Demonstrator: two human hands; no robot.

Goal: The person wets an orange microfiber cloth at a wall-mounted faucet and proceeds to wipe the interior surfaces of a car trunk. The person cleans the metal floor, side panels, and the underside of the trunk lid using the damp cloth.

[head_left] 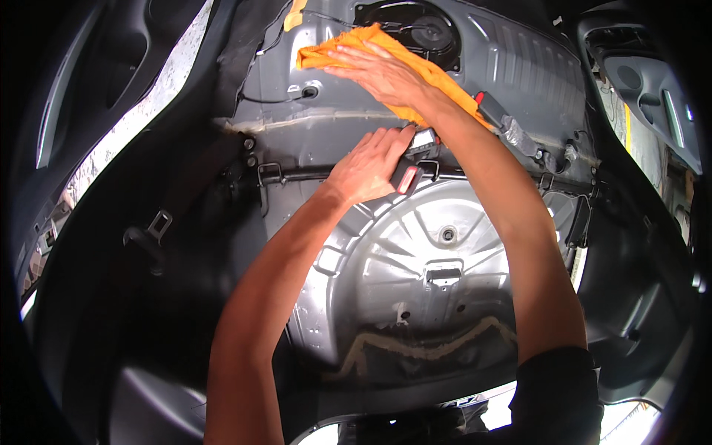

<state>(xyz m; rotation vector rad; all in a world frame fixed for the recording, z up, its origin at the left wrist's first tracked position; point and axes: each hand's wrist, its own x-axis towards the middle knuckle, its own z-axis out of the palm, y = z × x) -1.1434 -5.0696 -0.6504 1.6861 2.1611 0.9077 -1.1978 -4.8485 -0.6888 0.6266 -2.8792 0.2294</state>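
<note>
My right hand (382,78) lies flat on an orange cloth (371,38), fingers stretched out, against the grey metal floor panel. The cloth spreads from above the fingertips down along the forearm to the right. Lower down, my left hand (371,165) is closed around black seat belt buckles. One buckle (407,179) with a red button sticks out below the fingers. Another buckle with a pale label (423,139) shows by the fingertips. The palm side of this hand is hidden. Right of my right forearm, a further buckle with a red end (487,107) rests on the panel.
A round spare wheel well (445,259) opens below my hands. Behind it runs a dark crossbar with wire loops (272,174). A round black cover (426,33) sits in the far panel. Trim walls and doors (653,104) flank both sides; a belt tongue (159,222) hangs left.
</note>
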